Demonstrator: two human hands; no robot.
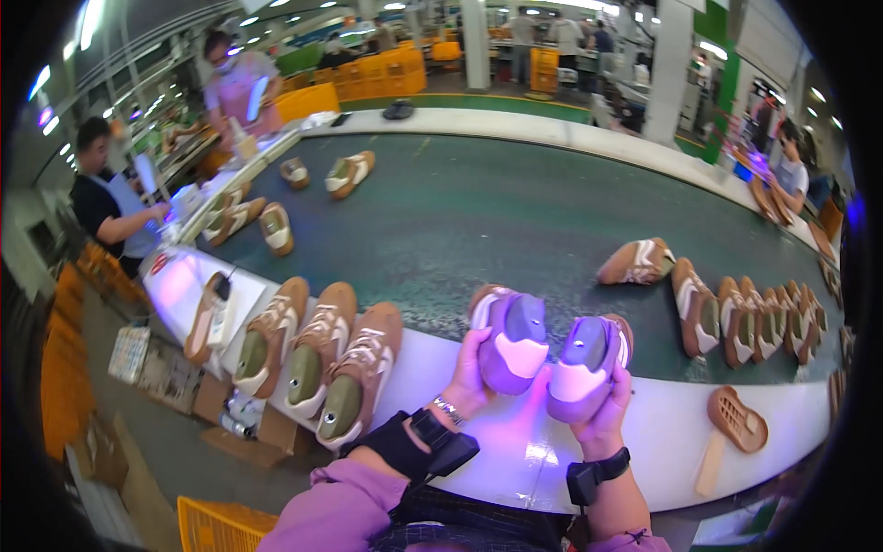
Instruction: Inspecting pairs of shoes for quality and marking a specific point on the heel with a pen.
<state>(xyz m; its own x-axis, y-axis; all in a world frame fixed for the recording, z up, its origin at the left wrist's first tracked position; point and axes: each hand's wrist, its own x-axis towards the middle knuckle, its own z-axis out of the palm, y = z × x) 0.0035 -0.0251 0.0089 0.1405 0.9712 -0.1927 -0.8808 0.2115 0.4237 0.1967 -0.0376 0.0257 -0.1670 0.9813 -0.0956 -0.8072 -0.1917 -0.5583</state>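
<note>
My left hand (469, 379) is closed round the side of a brown and white sneaker (511, 350), its heel turned toward me. My right hand (603, 416) grips a second sneaker (581, 375) from below and its right side, also heel toward me. Both sneakers are held up side by side over the white table edge (515, 451), close together and tinted by purple light. Each has a dark form with a small round hole in its opening. Left of my hands, three similar sneakers (354, 377) stand in a row, toes away from me, with green forms inside.
A green conveyor belt (441, 216) lies beyond the table edge. Several sneakers (740, 317) line its right side; others (276, 228) lie far left. A brown sole (736, 419) sits at right. People (115, 198) work across the belt. An orange crate (216, 529) stands below left.
</note>
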